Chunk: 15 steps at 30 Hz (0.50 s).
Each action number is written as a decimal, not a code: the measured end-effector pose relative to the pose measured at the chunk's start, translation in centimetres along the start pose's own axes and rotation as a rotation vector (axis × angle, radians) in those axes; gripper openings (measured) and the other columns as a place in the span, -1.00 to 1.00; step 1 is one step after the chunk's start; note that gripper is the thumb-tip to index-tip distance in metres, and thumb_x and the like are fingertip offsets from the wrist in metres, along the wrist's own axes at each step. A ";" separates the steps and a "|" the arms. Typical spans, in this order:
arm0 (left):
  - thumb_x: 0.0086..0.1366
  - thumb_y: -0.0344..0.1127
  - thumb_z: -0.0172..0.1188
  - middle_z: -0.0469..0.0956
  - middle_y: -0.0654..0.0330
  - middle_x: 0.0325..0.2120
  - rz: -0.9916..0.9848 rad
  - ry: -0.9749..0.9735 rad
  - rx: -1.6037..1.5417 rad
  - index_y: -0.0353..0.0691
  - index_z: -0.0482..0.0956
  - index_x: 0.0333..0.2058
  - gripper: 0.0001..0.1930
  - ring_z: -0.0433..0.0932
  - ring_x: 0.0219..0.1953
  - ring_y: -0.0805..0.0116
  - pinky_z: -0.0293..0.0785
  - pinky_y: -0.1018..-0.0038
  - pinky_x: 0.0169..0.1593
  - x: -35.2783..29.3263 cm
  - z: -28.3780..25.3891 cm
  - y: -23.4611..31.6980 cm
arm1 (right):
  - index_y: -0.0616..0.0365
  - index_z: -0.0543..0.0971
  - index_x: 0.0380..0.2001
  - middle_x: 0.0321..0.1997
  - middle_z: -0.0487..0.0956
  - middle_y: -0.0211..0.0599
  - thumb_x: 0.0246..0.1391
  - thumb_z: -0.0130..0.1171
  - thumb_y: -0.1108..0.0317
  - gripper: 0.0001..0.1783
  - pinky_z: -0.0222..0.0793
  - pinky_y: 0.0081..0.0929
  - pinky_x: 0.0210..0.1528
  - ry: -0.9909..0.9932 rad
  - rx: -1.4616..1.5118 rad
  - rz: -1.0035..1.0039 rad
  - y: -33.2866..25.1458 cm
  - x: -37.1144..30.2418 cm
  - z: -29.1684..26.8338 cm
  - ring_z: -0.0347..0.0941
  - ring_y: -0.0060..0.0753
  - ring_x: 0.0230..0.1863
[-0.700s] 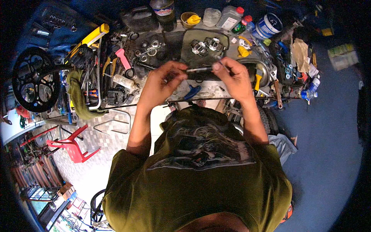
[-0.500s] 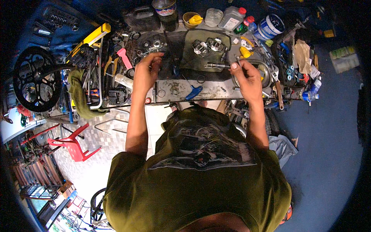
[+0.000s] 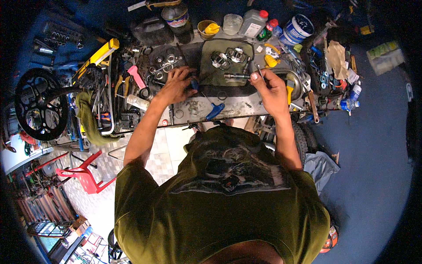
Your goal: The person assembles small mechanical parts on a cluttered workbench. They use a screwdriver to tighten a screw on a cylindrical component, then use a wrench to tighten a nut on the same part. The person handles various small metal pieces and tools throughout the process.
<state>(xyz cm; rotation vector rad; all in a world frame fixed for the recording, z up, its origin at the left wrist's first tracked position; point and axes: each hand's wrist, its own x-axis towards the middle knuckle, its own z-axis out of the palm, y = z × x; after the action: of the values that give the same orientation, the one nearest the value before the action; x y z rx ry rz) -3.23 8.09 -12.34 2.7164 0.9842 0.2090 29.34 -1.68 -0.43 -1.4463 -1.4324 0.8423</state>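
My left hand (image 3: 177, 86) reaches over a dark mat, fingers spread, its fingertips at the blue handle (image 3: 194, 83) of a tool. Whether they touch it I cannot tell. Just beyond that hand sit several metal rings and small round parts (image 3: 169, 59). Pinched in my right hand (image 3: 272, 91) is a metal shaft (image 3: 237, 76) with a thicker cylindrical end, pointing left. A thin metal rod (image 3: 260, 71) sticks up from the same fingers. Two bicycle pedals (image 3: 228, 58) lie on the green-grey mat (image 3: 212, 78) between my hands. Nearer me is a blue-handled hex key (image 3: 215, 111).
Bottles, a yellow scoop in a bowl (image 3: 206, 29) and a white-and-blue tub (image 3: 297, 30) line the bench's back. A pink-handled tool (image 3: 136, 77), yellow case (image 3: 101, 53) and black chainring (image 3: 41, 104) are left. Wrenches (image 3: 312, 105) lie right. A red chair (image 3: 85, 176) stands behind left.
My left hand has opened out and lowered toward the blue handle on the mat. My right hand keeps its grip on the metal shaft. The whole view has shifted slightly.
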 end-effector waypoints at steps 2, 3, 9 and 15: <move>0.22 -0.08 0.31 0.32 -0.08 0.26 0.006 0.088 -0.102 -0.37 0.55 0.06 -0.45 0.14 0.36 -0.09 0.05 0.02 0.39 0.2 -0.2 0.1 | 0.20 0.56 -0.38 -0.55 0.37 -0.53 0.29 0.26 0.16 -0.69 0.16 -0.54 -0.42 -0.001 -0.032 -0.020 -0.2 0.2 0.0 0.19 -0.68 -0.44; 0.21 -0.10 0.30 0.35 -0.10 0.23 -0.014 0.144 -0.167 -0.40 0.54 0.04 -0.46 0.16 0.35 -0.10 0.05 0.04 0.39 0.6 -0.8 0.6 | 0.21 0.57 -0.37 -0.54 0.39 -0.48 0.28 0.27 0.17 -0.70 0.19 -0.53 -0.41 0.005 -0.053 -0.029 -0.7 0.4 0.1 0.22 -0.65 -0.45; 0.05 -0.25 0.30 0.47 -0.17 -0.01 -0.157 0.270 -0.397 -0.45 0.46 0.07 -0.40 0.29 0.17 -0.14 0.07 0.12 0.36 1.0 -3.7 3.3 | 0.23 0.59 -0.31 -0.48 0.51 -0.22 0.26 0.26 0.16 -0.69 0.30 -0.38 -0.39 -0.111 -0.266 -0.244 -4.5 3.9 0.6 0.41 -0.37 -0.45; 0.01 -0.32 0.24 0.48 -0.14 -0.15 -0.153 0.403 -0.518 -0.43 0.44 -0.01 -0.47 0.33 0.06 -0.11 0.18 0.18 0.29 -0.1 -4.0 5.7 | 0.21 0.61 -0.27 -0.39 0.58 -0.13 0.24 0.27 0.08 -0.65 0.36 -0.26 -0.36 -0.343 -0.405 -0.513 -6.3 9.0 0.9 0.49 -0.13 -0.41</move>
<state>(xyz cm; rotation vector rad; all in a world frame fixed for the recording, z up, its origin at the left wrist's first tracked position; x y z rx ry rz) -0.73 4.48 -6.89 2.1548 1.0510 0.8752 27.08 6.78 6.21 -1.1524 -2.2129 0.5005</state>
